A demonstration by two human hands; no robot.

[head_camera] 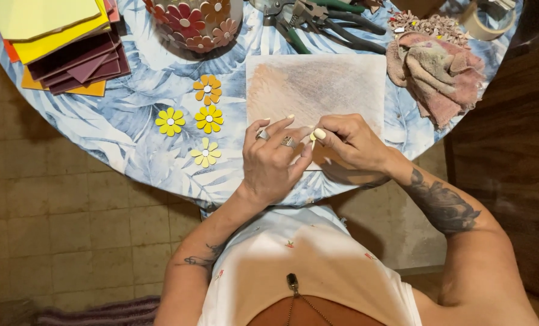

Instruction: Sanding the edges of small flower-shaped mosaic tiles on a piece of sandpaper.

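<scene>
My left hand [273,158] and right hand [349,143] met over the near edge of the pale square board [316,90], smudged pink and grey, that lay on the round tabletop [130,139] with its blue leaf-print cloth. Both hands were nearly closed, fingertips pinched together on a small pale-yellow tile chip [312,137], the thing being worked; it sat between my thumbs just above the board's front edge (too small to tell its exact shape).

To the board's left lay four little mosaic daisies [207,119], orange and yellow with white centres. Beyond the board's far edge were the dark-handled nippers [327,24], and beside them the rounded vase covered in red and brown flower mosaic [195,21]. Off the board's right side sat a crumpled pink rag [438,72]. A stack of yellow, orange and maroon tile sheets [58,45] rested well to the left.

For so small a piece, I judged that a light, steady pinch low over the board served best, so a slip would drop it on the board.
</scene>
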